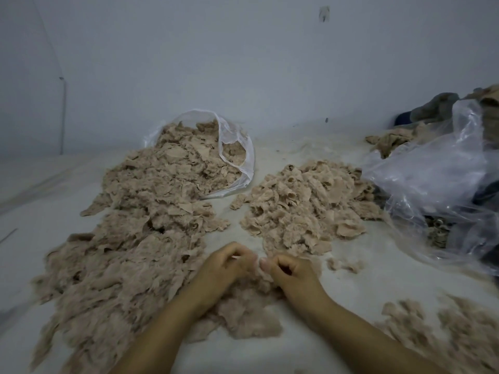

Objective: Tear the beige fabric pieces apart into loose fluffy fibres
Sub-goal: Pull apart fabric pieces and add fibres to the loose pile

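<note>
My left hand and my right hand meet at the centre, fingers curled, both pinching one small beige fabric piece between them. Below the hands lies a mound of loose fluffy fibres. A long heap of beige fabric pieces spills from an open clear plastic bag down the left side. A second heap of beige pieces lies just beyond my right hand.
A crumpled clear plastic sheet covers dark things at the right. More beige scraps lie behind it near the wall. Torn fibres lie at the lower right. The white work surface shows between the heaps.
</note>
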Action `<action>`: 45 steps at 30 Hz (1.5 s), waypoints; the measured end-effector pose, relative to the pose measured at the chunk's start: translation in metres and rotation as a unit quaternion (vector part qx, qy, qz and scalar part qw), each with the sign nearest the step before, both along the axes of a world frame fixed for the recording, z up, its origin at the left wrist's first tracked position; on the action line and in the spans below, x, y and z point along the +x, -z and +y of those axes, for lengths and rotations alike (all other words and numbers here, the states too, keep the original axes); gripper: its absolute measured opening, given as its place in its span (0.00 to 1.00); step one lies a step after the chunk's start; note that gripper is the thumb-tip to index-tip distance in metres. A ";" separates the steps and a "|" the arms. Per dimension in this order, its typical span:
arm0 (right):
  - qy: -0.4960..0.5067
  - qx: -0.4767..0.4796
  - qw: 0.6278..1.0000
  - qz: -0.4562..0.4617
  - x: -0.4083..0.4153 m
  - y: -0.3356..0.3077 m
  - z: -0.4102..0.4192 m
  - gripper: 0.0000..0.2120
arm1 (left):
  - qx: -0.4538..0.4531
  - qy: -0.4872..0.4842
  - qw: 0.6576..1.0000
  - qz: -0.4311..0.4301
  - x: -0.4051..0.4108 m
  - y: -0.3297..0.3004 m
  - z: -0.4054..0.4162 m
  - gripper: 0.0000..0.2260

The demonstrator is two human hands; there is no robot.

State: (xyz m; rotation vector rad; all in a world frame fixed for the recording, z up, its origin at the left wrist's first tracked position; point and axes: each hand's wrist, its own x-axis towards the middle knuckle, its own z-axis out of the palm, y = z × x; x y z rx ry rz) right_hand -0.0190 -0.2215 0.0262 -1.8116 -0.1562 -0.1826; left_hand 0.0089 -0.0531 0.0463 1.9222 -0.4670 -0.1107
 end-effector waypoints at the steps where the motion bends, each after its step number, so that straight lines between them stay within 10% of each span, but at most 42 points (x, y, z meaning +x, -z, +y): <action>1: 0.003 0.042 0.999 0.012 0.000 0.003 0.001 0.17 | 0.030 0.036 0.999 -0.004 -0.002 0.006 -0.003 0.14; 14: 0.003 0.158 0.987 0.025 0.005 0.008 -0.004 0.06 | -0.122 0.027 0.992 0.021 -0.005 0.017 -0.021 0.04; 28: 0.011 0.260 0.964 0.062 0.007 0.007 -0.007 0.04 | -0.110 0.028 0.993 0.028 -0.003 0.030 -0.020 0.25; 34: 0.015 0.285 0.954 0.088 0.009 0.008 -0.010 0.05 | -0.215 -0.054 0.975 0.028 -0.002 0.026 -0.023 0.04; 38: 0.007 0.113 0.992 0.048 0.006 0.012 -0.008 0.19 | -0.186 -0.048 0.981 0.031 -0.002 0.024 -0.020 0.06; 45: 0.047 0.189 0.979 0.064 0.010 0.012 -0.010 0.05 | -0.171 -0.033 0.984 0.029 0.000 0.024 -0.016 0.05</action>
